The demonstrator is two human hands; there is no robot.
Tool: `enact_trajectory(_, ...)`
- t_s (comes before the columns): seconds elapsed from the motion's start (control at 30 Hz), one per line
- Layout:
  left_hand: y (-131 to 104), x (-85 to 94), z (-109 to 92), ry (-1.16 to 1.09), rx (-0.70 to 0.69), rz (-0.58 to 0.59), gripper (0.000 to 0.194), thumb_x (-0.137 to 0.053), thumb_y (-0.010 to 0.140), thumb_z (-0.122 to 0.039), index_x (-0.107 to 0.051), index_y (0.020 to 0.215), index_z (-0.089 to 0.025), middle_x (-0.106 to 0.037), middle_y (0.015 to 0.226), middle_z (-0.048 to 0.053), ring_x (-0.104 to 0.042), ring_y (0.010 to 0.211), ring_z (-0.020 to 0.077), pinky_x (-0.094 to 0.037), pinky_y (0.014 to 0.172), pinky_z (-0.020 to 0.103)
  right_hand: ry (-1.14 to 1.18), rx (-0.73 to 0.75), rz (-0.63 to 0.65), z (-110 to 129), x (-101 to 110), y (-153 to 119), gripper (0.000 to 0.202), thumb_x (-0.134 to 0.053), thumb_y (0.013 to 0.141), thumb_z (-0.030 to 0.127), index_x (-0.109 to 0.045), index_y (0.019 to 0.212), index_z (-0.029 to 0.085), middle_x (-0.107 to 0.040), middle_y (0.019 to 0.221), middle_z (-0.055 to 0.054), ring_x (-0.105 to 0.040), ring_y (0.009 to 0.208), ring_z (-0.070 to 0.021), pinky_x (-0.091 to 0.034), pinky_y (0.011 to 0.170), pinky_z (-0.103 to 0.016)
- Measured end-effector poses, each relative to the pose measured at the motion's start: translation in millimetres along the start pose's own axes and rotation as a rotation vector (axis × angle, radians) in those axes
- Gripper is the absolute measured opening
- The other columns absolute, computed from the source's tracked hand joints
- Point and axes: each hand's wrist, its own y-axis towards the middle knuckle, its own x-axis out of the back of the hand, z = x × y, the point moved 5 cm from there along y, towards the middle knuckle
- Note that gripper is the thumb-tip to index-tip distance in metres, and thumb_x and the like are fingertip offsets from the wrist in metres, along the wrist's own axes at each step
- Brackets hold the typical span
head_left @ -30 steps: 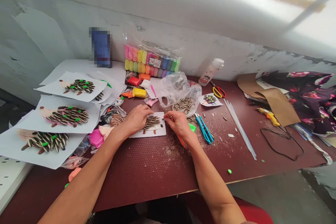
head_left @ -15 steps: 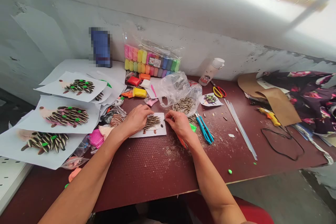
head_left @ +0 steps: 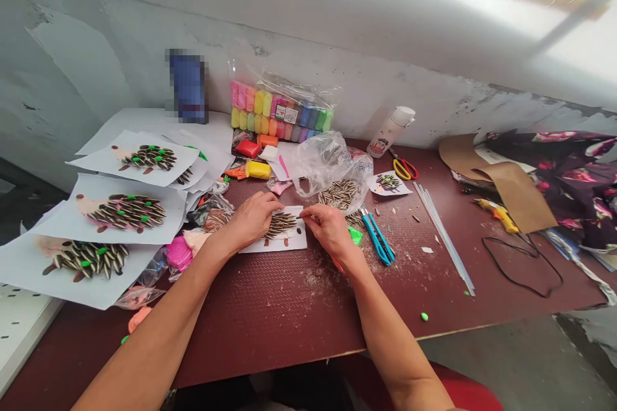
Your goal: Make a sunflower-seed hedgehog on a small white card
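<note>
My left hand (head_left: pixel 255 219) lies over the left part of a small white card (head_left: pixel 293 245), its curled fingers holding the card at its upper edge. On the card is a hedgehog figure with striped sunflower seeds (head_left: pixel 280 226) as spines, brown feet and a dark dot near its right end. My left hand hides part of the figure. At the card's upper right corner, my right hand (head_left: pixel 328 228) has thumb and fingers pinched together; what is between them is too small to make out. Behind it, a pile of sunflower seeds (head_left: pixel 340 194) spills from a clear plastic bag (head_left: pixel 313 160).
Sheets with finished seed hedgehogs (head_left: pixel 126 212) are stacked at left. A blue utility knife (head_left: pixel 378 237), scissors (head_left: pixel 403 167), clear glue sticks (head_left: pixel 443 237) and a yellow glue gun (head_left: pixel 501 215) lie to the right. Coloured clay packs (head_left: pixel 282 115) and a white bottle (head_left: pixel 390 131) stand behind.
My right hand's pinched fingertips have moved slightly left and away from me, to the card's upper right corner. My left hand stays on the card. The view has shifted slightly.
</note>
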Motion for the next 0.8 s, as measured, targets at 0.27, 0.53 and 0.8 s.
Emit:
enact_trajectory(0.27, -0.1, -0.7, 0.5, -0.011, -0.002, 0.014, 0.042, -0.044, 0.092, -0.008, -0.077, 0.115, -0.019, -0.07, 0.11, 0.011, -0.061, 0.101, 0.0257, -0.052, 0.093, 0.04, -0.012, -0.003, -0.014, 1.6, -2.0, 0.1, 0.013, -0.066, 0.093, 0.012, -0.075, 0.089, 0.021, -0.067, 0.091, -0.003, -0.061, 0.082, -0.0152, -0.042, 0.074, -0.025)
enact_trajectory(0.53, -0.2, -0.3, -0.7, 0.016, -0.007, 0.009, 0.042, -0.044, 0.092, -0.008, -0.077, 0.116, -0.019, -0.071, 0.108, 0.01, -0.061, 0.1, 0.0245, -0.053, 0.093, 0.038, 0.052, 0.011, 0.004, -1.3, -6.9, 1.9, 0.017, -0.064, 0.091, 0.007, -0.075, 0.088, 0.02, -0.065, 0.09, -0.002, -0.061, 0.082, -0.0145, -0.043, 0.076, -0.026)
enact_trajectory(0.8, 0.2, -0.5, -0.6, -0.001, -0.006, 0.014, 0.043, -0.044, 0.092, -0.009, -0.078, 0.116, -0.02, -0.07, 0.109, 0.011, -0.06, 0.1, 0.0253, -0.053, 0.093, 0.039, -0.089, 0.015, 0.029, 1.1, -8.4, 1.0, 0.013, -0.064, 0.094, 0.012, -0.073, 0.089, 0.019, -0.067, 0.091, -0.003, -0.061, 0.084, -0.0166, -0.042, 0.076, -0.027)
